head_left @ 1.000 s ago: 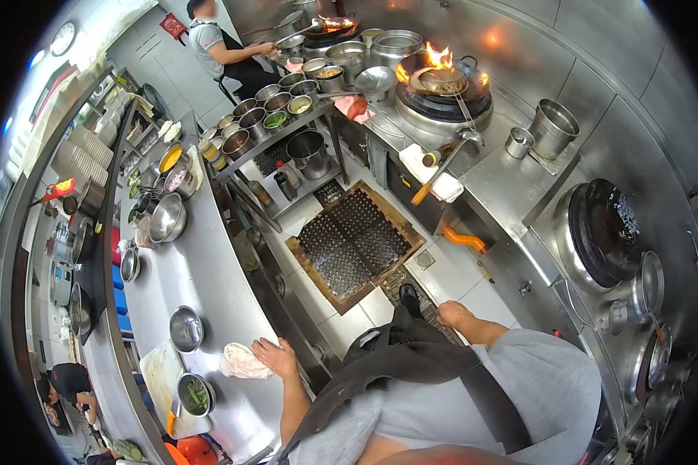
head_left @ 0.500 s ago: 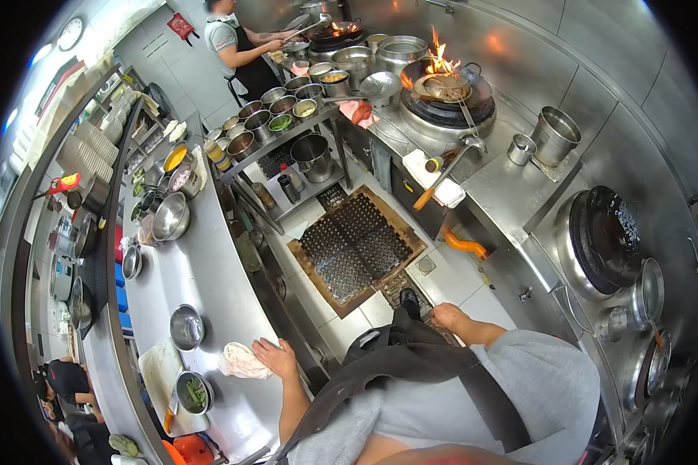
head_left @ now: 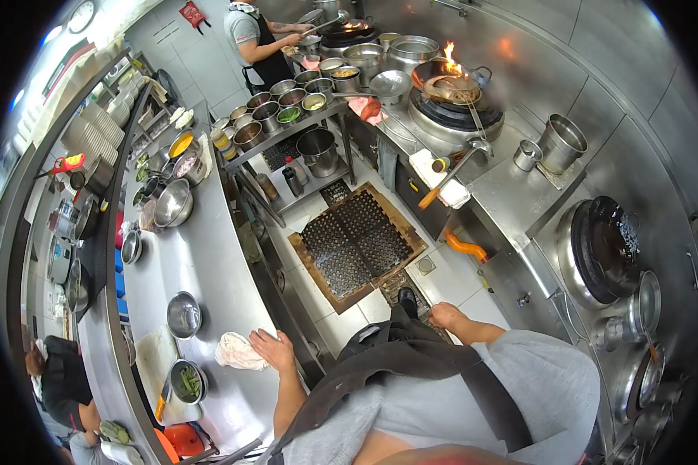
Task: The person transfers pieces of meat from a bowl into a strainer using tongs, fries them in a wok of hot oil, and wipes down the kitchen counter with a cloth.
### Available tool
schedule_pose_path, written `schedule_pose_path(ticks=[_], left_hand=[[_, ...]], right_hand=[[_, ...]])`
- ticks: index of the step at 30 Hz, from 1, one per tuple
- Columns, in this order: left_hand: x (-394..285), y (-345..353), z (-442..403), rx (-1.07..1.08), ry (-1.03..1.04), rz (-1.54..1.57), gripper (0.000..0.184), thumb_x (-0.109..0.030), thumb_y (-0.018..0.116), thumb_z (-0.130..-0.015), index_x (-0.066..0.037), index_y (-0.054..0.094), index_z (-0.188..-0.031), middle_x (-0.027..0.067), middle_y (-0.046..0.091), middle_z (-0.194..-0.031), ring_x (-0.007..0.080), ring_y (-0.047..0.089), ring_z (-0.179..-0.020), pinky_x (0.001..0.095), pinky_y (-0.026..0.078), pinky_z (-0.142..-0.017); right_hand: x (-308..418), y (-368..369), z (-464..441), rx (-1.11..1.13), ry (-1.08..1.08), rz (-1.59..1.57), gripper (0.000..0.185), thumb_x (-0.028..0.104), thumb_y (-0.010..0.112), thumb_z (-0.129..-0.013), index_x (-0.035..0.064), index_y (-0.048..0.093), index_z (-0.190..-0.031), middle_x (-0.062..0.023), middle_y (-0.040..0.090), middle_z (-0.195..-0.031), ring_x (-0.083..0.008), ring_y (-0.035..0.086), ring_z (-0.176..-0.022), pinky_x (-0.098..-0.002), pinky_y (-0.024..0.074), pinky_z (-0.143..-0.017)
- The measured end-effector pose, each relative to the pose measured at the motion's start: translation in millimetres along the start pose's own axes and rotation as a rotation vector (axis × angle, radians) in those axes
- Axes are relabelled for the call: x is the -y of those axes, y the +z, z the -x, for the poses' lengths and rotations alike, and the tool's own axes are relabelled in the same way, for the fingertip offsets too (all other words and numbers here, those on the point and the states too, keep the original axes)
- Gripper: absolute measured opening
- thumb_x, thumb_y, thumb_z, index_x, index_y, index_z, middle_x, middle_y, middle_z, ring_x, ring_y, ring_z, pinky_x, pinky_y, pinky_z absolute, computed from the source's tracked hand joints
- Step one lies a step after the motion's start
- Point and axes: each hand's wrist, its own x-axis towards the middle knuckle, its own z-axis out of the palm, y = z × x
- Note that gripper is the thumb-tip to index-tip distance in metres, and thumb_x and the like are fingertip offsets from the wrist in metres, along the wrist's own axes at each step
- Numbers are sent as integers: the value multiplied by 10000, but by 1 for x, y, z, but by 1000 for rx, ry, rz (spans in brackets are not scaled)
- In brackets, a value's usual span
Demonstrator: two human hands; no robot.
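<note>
My left hand [head_left: 273, 350] lies on the edge of the steel counter [head_left: 233, 403], fingers spread, its fingertips beside a crumpled white cloth [head_left: 240, 352]. Left of the cloth stands an empty steel bowl [head_left: 184, 315]. Nearer to me, a bowl of green vegetables [head_left: 188, 381] rests at the cutting board [head_left: 157, 364], with an orange-handled knife [head_left: 162, 401] beside it. My right hand [head_left: 447, 315] hangs over the floor in front of my body, fingers curled; what it holds, if anything, is too small to make out.
Flames rise from a wok [head_left: 446, 81] on the far right range. Another wok [head_left: 609, 239] sits at the right. A floor mat [head_left: 354, 246] lies ahead. One person [head_left: 264, 46] works at the far stove; another person [head_left: 66, 380] is beyond the left shelf. Several pots stand on the rack.
The view has shifted slightly. The flames at the wok are smaller. Beyond the left shelf, the person appears larger and higher. My left hand stays beside the cloth.
</note>
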Motion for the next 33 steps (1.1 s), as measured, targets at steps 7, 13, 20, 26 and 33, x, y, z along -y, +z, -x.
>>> schedule_pose_path(ticks=[7,13,20,26,33], left_hand=[[3,3,0,-19,-6,8,571,-231,561,-811,77,381,-1256,296,368,-1322,413,311,-1273,480,238,-1071],[-1,-1,0,-10,-32,4,563,-231,562,-812,79,388,-1249,287,355,-1331,410,306,-1277,487,240,-1070],[9,11,0,35,5,64,464,-142,568,-798,52,462,-1206,258,362,-1323,400,270,-1303,510,210,-1078],[-44,-42,33,-22,5,526,293,-51,506,-799,-10,577,-1080,201,586,-1070,381,532,-1044,452,419,-910],[-66,9,239,551,-288,356,319,-129,506,-749,-46,621,-1034,210,641,-917,360,620,-863,471,480,-794]], right_hand=[[-9,3,-4,-52,-33,54,251,191,526,-762,95,687,-930,-171,655,-934,-347,613,-915,-424,480,-831],[-11,0,1,-73,-80,140,252,191,521,-767,86,689,-923,-170,655,-937,-356,613,-903,-426,479,-830],[-13,2,4,-7,-78,102,242,222,569,-784,95,674,-962,-165,646,-985,-327,594,-981,-417,461,-874],[-47,-2,-13,-36,-323,302,213,184,521,-767,65,683,-841,-214,626,-839,-386,606,-840,-451,488,-773],[-49,-37,-80,-26,-382,157,211,206,544,-776,55,682,-825,-227,624,-833,-406,598,-846,-470,473,-785]])
